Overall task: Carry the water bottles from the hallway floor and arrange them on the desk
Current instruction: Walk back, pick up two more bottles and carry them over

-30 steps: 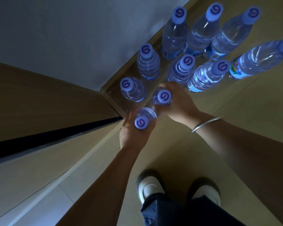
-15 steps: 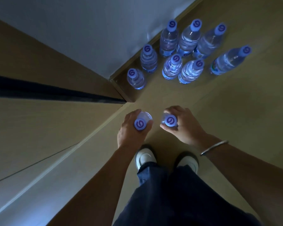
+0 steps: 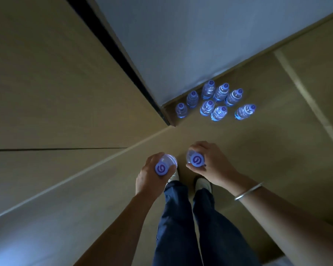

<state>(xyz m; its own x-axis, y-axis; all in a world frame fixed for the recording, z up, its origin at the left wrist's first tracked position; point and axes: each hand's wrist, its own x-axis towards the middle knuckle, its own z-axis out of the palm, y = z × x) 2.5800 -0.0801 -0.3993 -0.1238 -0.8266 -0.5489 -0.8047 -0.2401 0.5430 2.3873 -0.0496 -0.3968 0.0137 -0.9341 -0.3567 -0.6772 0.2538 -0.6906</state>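
We are gripping one bottle (image 3: 166,164) in the left hand (image 3: 149,179). We are gripping another (image 3: 195,160) in the right hand (image 3: 213,166). Eight bottles (image 3: 215,101) are standing on the floor (image 3: 258,146).

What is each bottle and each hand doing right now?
Left hand: grips one capped bottle.
Right hand: grips another capped bottle.
Floor bottles: eight, capped, standing upright by the wall, untouched.

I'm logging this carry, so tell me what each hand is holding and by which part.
Left hand grips one water bottle around its neck, just under the cap. Right hand grips another water bottle the same way.
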